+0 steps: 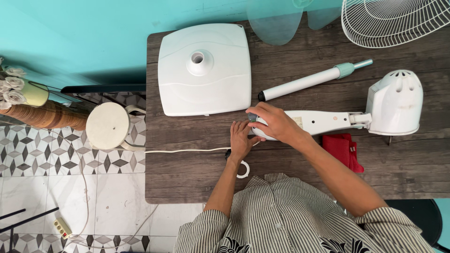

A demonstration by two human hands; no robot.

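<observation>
A white fan motor head with its neck [356, 115] lies on its side across the dark wooden table [187, 173]. My right hand [276, 124] is closed over the rounded lower end of that neck. My left hand [241, 139] rests flat beside it, fingers touching the same end where the white power cord [187, 151] comes out. A white plastic ring [243, 169] lies by my left wrist. A square white fan base [204, 70] sits beyond my hands, and a white pole with a teal collar [311, 80] lies to its right.
A white wire fan guard [398, 21] and translucent blades [274, 23] lie at the far edge. A red cloth [344, 150] sits under my right forearm. On the tiled floor left of the table stand a round white stool [108, 125] and a power strip [62, 228].
</observation>
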